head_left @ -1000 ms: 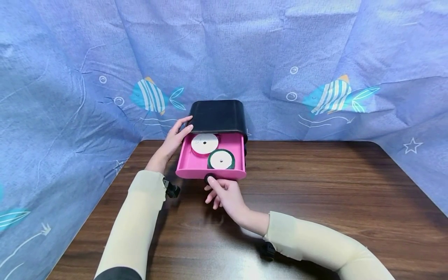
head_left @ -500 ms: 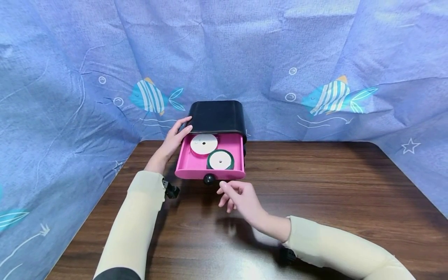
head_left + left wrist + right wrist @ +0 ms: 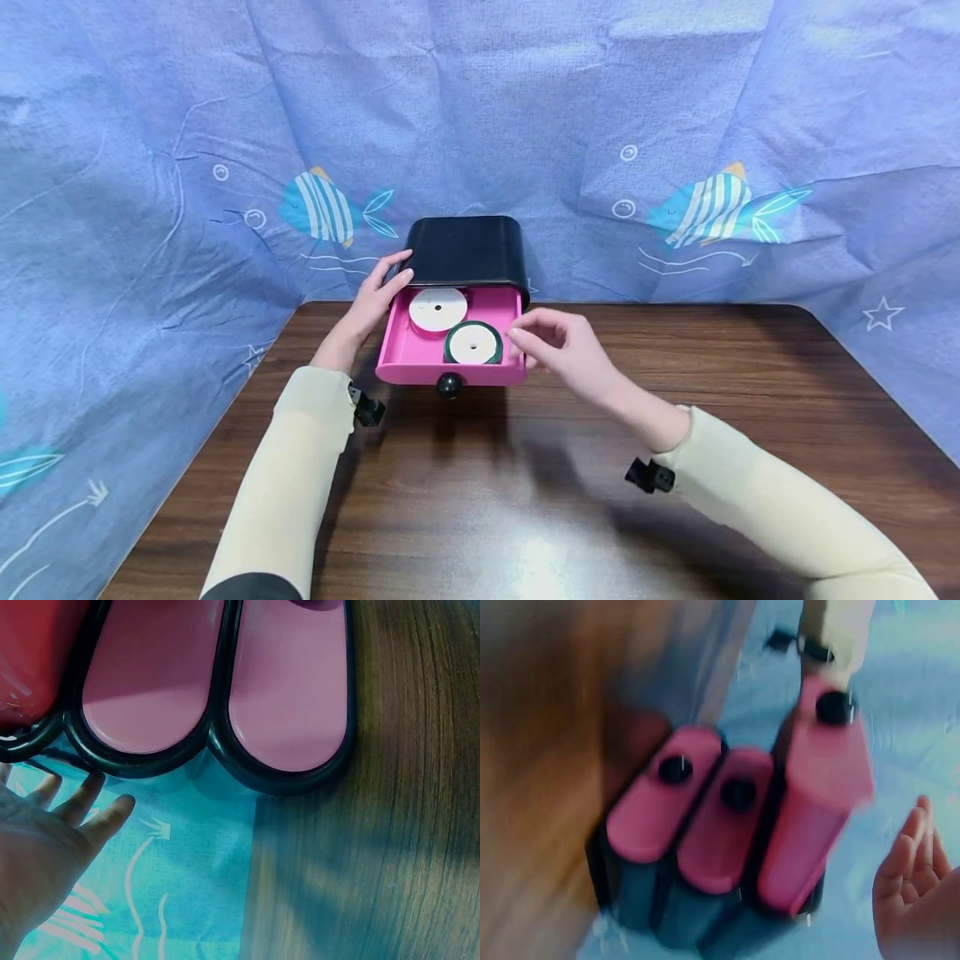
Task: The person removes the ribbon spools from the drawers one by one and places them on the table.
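Observation:
A black drawer cabinet stands at the back of the table, its top pink drawer pulled out. Inside lie two ribbon spools: a white-faced spool with a pink edge at the back left, and a white-faced spool with a green edge nearer the front right. My left hand rests against the cabinet's left side with fingers extended. Loosely bent and holding nothing, my right hand is above the drawer's right side, fingertips close to the green-edged spool. A round black knob sits on the drawer front.
Two lower pink drawers, the middle drawer and the bottom drawer, stand closed in the right wrist view. Dark wooden table surrounds the cabinet. A blue fish-patterned cloth hangs behind and at the sides.
My right hand has let go of the drawer knob, drawn back to the right, then risen to the drawer's right side. The left hand and cabinet have stayed put.

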### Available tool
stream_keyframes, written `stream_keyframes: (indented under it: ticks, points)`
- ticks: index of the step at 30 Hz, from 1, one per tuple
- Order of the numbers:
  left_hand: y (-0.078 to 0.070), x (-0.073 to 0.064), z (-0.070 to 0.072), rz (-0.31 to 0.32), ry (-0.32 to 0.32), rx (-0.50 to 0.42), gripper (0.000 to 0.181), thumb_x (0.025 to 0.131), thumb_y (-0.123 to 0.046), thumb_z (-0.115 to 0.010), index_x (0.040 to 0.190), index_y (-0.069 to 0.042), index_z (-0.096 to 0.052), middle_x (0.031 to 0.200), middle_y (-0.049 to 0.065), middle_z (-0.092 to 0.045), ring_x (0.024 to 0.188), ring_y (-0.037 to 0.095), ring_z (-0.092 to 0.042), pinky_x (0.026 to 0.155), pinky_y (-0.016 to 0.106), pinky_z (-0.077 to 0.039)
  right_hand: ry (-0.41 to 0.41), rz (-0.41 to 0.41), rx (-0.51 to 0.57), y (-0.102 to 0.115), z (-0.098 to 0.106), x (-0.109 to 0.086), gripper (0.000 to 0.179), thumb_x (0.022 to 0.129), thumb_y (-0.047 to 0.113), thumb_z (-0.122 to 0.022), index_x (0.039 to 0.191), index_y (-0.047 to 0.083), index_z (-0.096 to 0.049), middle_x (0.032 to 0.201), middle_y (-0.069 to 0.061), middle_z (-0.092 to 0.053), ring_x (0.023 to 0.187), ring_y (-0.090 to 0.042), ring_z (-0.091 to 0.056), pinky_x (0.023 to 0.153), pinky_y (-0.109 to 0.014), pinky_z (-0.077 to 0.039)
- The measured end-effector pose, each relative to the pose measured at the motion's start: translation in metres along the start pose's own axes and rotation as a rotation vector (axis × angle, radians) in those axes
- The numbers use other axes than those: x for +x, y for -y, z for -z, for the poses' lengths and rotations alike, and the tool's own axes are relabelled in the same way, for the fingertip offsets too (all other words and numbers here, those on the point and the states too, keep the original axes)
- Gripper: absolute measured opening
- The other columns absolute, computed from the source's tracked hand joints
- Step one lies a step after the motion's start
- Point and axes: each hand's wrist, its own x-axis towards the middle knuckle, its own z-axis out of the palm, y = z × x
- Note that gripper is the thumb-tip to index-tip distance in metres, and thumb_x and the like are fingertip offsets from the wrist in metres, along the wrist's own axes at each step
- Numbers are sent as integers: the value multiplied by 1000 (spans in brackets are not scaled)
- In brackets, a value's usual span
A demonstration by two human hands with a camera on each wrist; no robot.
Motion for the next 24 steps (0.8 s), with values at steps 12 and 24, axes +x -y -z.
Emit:
stream_keyframes:
  ticks: [12,24]
  points:
    - [4,-2,1,10,-3,-12,55,101,-24,-48,151,-8,-33,154,16,-27,127,34,-43,85,31,-45,224,117,-373,-17,13,40,53,82,18,-79,128,2,-57,124,-12,-58,105,-28,-53,83,-35,-44]
    - [2,0,0,9,7,-7,55,101,-24,-48,152,-9,-32,156,15,-24,129,34,-41,93,43,-43,431,78,-498,-18,11,61,75,75,29,-85,139,9,-51,136,-3,-50,123,-18,-45,102,-38,-37]
